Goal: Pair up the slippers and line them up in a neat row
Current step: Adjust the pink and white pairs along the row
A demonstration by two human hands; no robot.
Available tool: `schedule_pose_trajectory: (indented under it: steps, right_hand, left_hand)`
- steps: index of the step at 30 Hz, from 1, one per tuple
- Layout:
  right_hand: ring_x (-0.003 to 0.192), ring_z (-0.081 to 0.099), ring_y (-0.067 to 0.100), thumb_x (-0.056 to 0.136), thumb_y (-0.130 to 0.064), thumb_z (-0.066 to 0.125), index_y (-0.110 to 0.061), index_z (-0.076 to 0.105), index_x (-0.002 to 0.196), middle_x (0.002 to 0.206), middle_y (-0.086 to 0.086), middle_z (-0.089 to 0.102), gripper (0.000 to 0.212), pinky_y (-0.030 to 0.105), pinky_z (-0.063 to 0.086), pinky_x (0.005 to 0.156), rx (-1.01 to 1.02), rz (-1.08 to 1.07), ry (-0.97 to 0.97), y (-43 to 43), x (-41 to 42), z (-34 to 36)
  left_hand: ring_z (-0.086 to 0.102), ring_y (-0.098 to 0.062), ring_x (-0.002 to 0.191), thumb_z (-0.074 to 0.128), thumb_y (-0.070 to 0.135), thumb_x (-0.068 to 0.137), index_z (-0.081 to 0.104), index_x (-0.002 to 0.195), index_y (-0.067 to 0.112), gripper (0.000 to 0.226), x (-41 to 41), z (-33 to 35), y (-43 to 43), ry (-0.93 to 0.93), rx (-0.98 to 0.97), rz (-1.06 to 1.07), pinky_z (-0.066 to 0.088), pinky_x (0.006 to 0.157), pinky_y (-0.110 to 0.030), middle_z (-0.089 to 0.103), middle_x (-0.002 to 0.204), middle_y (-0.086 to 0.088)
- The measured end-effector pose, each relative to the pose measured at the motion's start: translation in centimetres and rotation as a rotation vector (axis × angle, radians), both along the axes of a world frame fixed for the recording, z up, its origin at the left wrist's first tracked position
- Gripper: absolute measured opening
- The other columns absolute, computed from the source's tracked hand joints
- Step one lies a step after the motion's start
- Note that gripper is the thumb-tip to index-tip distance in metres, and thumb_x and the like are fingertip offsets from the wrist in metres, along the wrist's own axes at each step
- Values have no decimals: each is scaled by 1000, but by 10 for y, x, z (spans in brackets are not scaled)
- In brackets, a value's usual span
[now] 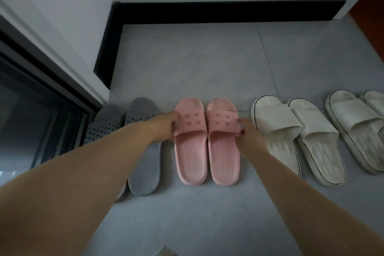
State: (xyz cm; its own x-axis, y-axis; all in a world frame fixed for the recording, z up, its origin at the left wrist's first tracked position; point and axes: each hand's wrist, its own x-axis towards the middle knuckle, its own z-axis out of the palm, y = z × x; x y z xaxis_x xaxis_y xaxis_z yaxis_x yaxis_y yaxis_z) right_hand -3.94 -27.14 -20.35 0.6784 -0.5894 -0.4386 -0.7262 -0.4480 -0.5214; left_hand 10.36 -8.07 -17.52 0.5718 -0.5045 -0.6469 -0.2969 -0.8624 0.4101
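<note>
On grey tiles (pixel 207 64) (black skirting (pixel 207 11) behind) sit 2 pink slippers (pixel 190 151).

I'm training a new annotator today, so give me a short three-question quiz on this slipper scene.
1. Multiple choice: which slippers do the left hand and right hand grip by the straps? A gray, B pink, C white.
2. True or false: the pink slippers point their toes in opposite directions.
3. Fill in: directly left of the pink slippers lies the ____ pair.
Key: 1 B; 2 false; 3 gray, the gray pair.
</note>
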Motion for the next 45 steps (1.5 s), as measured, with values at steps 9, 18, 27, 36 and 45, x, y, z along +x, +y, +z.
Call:
schedule_pose_trajectory:
  steps: [9,18,27,36,45]
  right_hand:
    - [134,23,35,79,-6,52,-27,46,130,146,13,25,56,43,24,110,-156,148,-137,74,6,25]
    - [142,5,42,86,-15,48,-39,42,135,158,10,6,55,53,9,118,-167,437,28,81,27,21]
    - [143,-4,47,94,-44,42,-47,19,142,160,4,-3,53,58,1,115,-151,532,175,65,30,18]
    - [143,-5,47,95,-41,40,-47,13,144,160,4,-6,56,57,0,115,-198,587,171,63,22,21]
    - [140,-7,52,93,-41,43,-46,9,145,160,3,-9,62,60,-1,114,-169,692,201,62,26,16]
  left_hand:
    - [40,-35,130,80,35,68,19,147,24,100,37,25,80,-153,395,121,38,108,-38,35,147,-17]
    - [16,-47,139,66,28,84,-6,146,41,96,9,10,94,-165,397,152,25,115,-51,5,155,-19]
    - [-3,-41,144,49,2,89,-8,141,53,92,-6,-4,86,-260,428,200,27,110,-61,-16,157,-8]
    - [3,-42,143,48,4,89,-4,142,52,88,-4,-2,83,-276,442,182,31,109,-57,-11,157,-11]
    - [3,-46,143,54,11,86,-13,145,42,95,-1,11,48,-360,672,-59,-4,113,-65,2,158,-19]
